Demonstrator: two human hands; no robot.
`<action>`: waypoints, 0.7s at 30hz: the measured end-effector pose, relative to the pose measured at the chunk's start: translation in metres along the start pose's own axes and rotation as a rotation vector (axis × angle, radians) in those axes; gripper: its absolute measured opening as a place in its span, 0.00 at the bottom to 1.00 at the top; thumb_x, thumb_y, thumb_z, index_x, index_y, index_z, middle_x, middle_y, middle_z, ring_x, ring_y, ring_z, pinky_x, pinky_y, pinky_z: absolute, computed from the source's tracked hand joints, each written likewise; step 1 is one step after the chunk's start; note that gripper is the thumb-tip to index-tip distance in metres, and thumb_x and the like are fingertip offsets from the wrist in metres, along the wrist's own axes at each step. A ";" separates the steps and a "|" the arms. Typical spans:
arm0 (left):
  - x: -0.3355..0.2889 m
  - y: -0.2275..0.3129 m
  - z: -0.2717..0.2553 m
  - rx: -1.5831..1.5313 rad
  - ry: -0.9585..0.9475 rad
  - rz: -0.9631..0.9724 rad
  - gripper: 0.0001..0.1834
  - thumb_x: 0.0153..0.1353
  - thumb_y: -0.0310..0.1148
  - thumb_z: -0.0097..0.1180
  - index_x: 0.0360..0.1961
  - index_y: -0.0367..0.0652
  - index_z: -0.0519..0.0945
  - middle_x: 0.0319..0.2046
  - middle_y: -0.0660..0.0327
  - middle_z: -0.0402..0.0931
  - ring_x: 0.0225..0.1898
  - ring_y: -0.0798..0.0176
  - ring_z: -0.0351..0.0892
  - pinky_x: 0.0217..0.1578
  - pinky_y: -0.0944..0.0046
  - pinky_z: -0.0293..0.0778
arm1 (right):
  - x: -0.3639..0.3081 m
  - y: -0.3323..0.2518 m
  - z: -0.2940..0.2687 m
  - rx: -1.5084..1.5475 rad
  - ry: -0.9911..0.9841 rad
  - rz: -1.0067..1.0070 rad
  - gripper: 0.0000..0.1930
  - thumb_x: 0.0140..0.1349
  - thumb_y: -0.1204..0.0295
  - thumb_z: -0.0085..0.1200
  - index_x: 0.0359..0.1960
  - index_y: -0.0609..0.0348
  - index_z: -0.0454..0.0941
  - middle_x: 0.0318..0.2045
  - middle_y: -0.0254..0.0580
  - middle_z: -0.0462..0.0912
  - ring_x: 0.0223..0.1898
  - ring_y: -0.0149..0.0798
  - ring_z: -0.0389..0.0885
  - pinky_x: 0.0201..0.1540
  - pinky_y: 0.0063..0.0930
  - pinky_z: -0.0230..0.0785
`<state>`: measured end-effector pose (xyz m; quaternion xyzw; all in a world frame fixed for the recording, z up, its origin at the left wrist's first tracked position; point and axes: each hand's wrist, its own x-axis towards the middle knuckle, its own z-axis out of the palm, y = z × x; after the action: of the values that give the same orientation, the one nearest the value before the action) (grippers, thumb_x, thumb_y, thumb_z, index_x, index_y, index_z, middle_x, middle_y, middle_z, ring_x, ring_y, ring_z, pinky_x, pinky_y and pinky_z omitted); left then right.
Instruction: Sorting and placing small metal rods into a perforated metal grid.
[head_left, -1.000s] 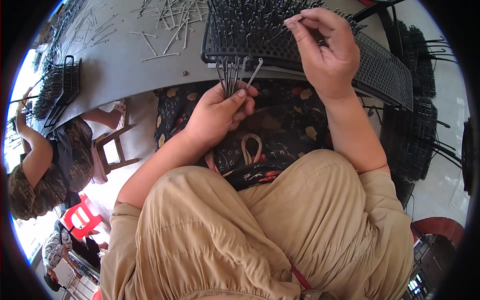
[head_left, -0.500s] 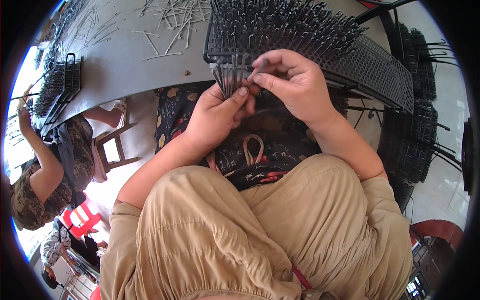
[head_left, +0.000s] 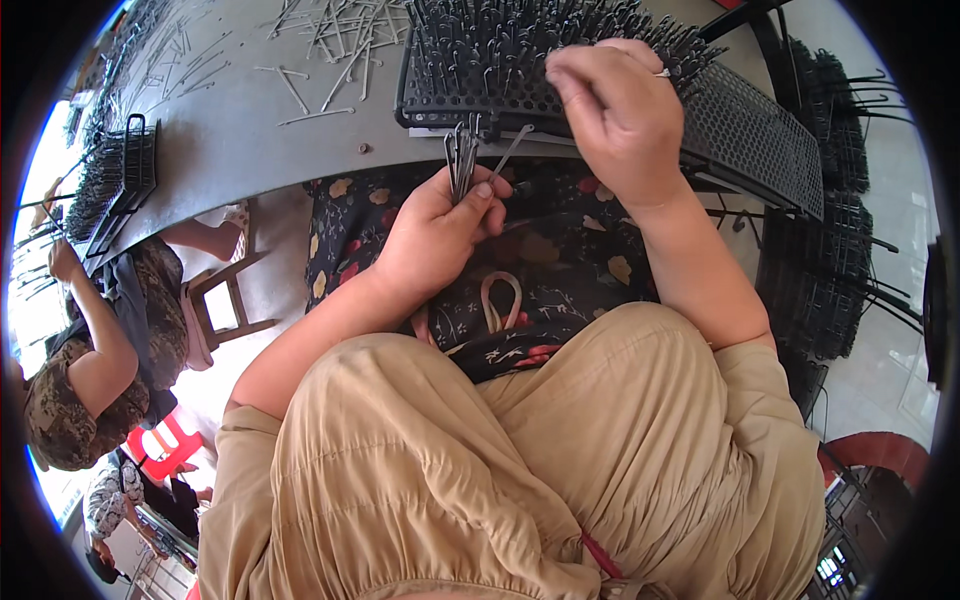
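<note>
My left hand (head_left: pixel 435 225), in front of the table edge, is closed round a bundle of thin metal hooked rods (head_left: pixel 461 165). One rod (head_left: pixel 513 150) leans out to the right from between thumb and finger. My right hand (head_left: pixel 625 120), with a ring on one finger, is raised over a black perforated rack (head_left: pixel 440 108). Its fingers are curled together near the rods (head_left: pixel 480 50) that stand upright in the rack's holes. What those fingers pinch, if anything, is hidden.
Loose rods (head_left: pixel 345 60) lie scattered on the grey table (head_left: pixel 270 150), with a small nut-like piece (head_left: pixel 364 148). A second filled rack (head_left: pixel 125 180) stands at left, where a co-worker's arm (head_left: pixel 100 340) reaches. Dark bundles of hooks (head_left: pixel 835 270) hang at right.
My right hand has moved up and right, from beside the bundle to over the rack. My left hand keeps the bundle, with one rod now splayed to the right.
</note>
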<state>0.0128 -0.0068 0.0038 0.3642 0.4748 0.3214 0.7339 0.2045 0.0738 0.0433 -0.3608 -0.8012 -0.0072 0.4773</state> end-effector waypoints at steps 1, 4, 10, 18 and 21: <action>0.000 0.000 -0.001 -0.001 -0.014 0.003 0.09 0.73 0.30 0.42 0.43 0.40 0.74 0.27 0.67 0.72 0.27 0.76 0.68 0.26 0.75 0.65 | 0.004 0.000 -0.002 -0.177 -0.103 -0.130 0.12 0.47 0.85 0.65 0.32 0.58 0.81 0.32 0.36 0.84 0.34 0.36 0.81 0.41 0.26 0.70; -0.001 -0.001 -0.003 -0.106 -0.021 -0.046 0.09 0.73 0.31 0.42 0.44 0.42 0.75 0.27 0.68 0.71 0.25 0.78 0.64 0.22 0.77 0.59 | -0.013 0.005 0.004 -0.071 -0.047 -0.092 0.10 0.45 0.83 0.64 0.29 0.57 0.82 0.30 0.35 0.83 0.34 0.40 0.79 0.41 0.28 0.66; -0.001 0.006 0.000 -0.417 -0.205 -0.067 0.11 0.73 0.33 0.42 0.47 0.41 0.75 0.25 0.68 0.68 0.20 0.78 0.54 0.19 0.77 0.52 | -0.039 -0.014 0.002 1.127 -0.289 0.816 0.16 0.60 0.82 0.56 0.50 0.65 0.75 0.51 0.49 0.79 0.43 0.30 0.77 0.52 0.25 0.72; 0.007 0.007 -0.004 -0.494 -0.530 -0.078 0.15 0.73 0.34 0.42 0.52 0.37 0.73 0.25 0.66 0.68 0.19 0.77 0.54 0.17 0.76 0.50 | -0.036 -0.016 -0.008 1.258 -0.261 0.837 0.14 0.61 0.81 0.56 0.50 0.64 0.74 0.43 0.48 0.83 0.40 0.32 0.80 0.47 0.23 0.74; 0.010 0.015 -0.003 -0.461 -0.529 -0.122 0.14 0.73 0.35 0.43 0.51 0.37 0.72 0.25 0.65 0.68 0.19 0.77 0.54 0.16 0.76 0.50 | -0.035 -0.008 -0.014 1.148 -0.252 0.803 0.12 0.62 0.81 0.56 0.47 0.63 0.74 0.38 0.47 0.84 0.36 0.31 0.81 0.40 0.21 0.74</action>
<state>0.0116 0.0098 0.0107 0.2305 0.2040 0.2701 0.9123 0.2207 0.0427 0.0263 -0.3178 -0.5329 0.6341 0.4614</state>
